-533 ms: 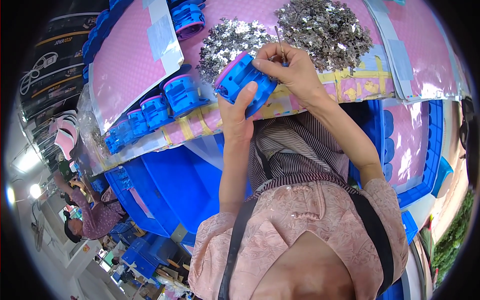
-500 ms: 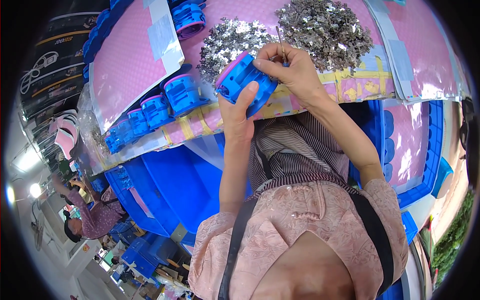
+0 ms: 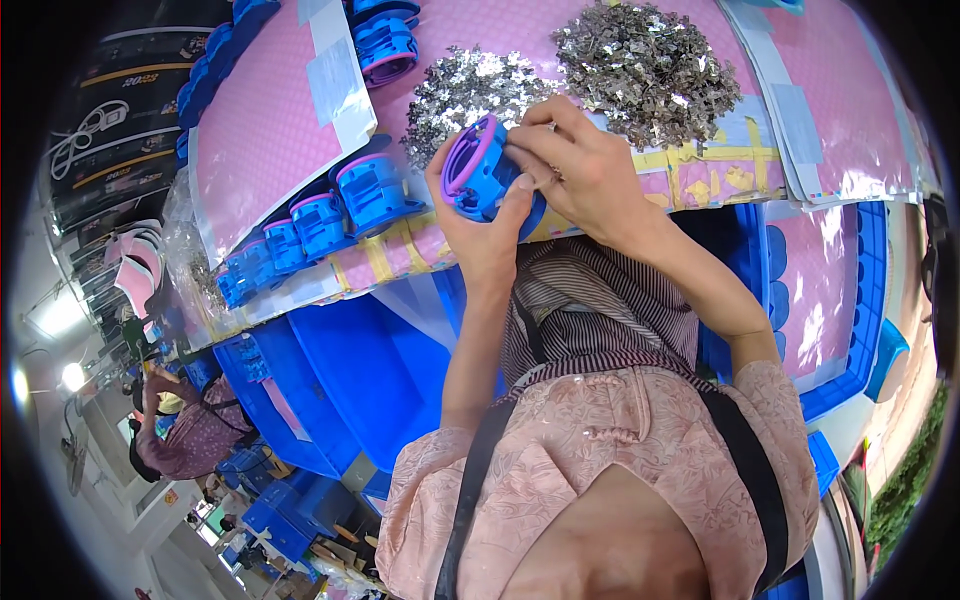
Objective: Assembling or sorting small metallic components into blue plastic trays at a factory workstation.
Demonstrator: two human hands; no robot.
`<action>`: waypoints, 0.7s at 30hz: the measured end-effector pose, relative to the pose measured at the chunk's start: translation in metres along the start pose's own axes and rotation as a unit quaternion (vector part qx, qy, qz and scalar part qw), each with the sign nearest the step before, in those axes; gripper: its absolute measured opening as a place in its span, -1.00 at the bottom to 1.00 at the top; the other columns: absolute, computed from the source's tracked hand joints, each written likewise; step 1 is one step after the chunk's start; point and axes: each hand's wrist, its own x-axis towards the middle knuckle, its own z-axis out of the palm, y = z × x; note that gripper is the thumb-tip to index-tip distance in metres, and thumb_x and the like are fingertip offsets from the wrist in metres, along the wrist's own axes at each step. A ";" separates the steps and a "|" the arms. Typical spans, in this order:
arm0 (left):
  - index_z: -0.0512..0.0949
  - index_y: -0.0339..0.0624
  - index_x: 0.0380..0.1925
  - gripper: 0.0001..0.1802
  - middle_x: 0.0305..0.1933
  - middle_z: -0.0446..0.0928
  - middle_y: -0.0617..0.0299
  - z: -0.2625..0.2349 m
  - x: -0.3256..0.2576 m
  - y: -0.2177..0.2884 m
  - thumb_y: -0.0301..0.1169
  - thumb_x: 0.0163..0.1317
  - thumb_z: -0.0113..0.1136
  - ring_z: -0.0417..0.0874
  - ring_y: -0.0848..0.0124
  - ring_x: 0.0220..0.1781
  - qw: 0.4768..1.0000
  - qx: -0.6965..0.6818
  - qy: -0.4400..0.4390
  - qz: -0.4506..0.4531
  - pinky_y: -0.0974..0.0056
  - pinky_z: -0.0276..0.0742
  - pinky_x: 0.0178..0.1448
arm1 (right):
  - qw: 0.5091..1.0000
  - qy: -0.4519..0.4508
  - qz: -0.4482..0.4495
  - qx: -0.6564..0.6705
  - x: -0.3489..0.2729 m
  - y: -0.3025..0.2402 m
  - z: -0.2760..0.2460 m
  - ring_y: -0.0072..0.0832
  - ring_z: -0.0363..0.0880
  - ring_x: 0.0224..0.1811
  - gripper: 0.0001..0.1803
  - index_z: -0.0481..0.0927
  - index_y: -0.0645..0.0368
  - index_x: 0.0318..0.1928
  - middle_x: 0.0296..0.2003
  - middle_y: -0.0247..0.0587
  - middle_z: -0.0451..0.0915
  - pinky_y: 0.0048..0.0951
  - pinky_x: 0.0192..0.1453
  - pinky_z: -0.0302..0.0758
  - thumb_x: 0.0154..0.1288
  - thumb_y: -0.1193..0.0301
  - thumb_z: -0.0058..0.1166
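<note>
In my left hand is a round, spool-like blue plastic part with a pink ring on its rim, tilted so the ring faces left and up. The thumb presses on its near side. My right hand is closed, its fingertips pinched against the part's right side; what they hold there is hidden. Just beyond the hands lie a bright heap of small metal clips and a darker heap of similar metal pieces.
Similar blue parts line the table's left front edge, and others stand farther back. Yellow tape runs along the front edge. Below are blue bins and a pink-lined blue crate. Another person works at far left.
The blue part has turned so its pink ring opening shows more. My right fingers have closed in on its side, and the thin metal tool seen in them earlier is out of sight.
</note>
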 end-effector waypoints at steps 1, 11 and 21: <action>0.26 -0.24 0.27 -0.18 0.17 0.42 0.11 -0.001 -0.001 -0.001 -0.40 0.01 0.47 0.48 0.35 0.18 1.000 -0.007 -0.002 0.000 0.26 0.40 0.29 | 0.999 -0.022 -0.016 -0.030 -0.002 -0.001 -0.002 -0.63 0.46 -0.45 -0.79 0.70 0.17 -0.21 -0.20 -0.36 0.56 -0.60 -0.45 0.38 0.10 0.48 0.36; 0.26 -0.29 0.31 -0.11 0.27 0.43 0.00 -0.023 -0.001 0.007 0.21 0.25 0.13 0.52 0.15 0.26 0.924 -0.282 -0.090 -0.241 0.01 0.48 0.33 | 0.960 -0.223 -0.017 0.171 0.014 0.001 -0.038 -0.32 0.54 -0.12 0.07 0.34 0.07 0.35 0.18 -0.14 0.45 -0.37 -0.16 0.50 -0.22 0.08 0.56; 0.33 -0.23 0.24 -0.35 -0.02 0.60 0.12 -0.057 0.047 0.044 -0.10 0.26 0.23 0.67 0.34 -0.04 0.932 -0.217 -0.193 -0.216 0.23 0.63 -0.09 | 0.962 -0.173 0.029 0.211 0.034 -0.022 -0.040 -0.66 0.21 -0.44 0.12 0.22 0.12 0.42 0.21 -0.23 0.40 -0.61 -0.43 0.20 -0.12 0.07 0.55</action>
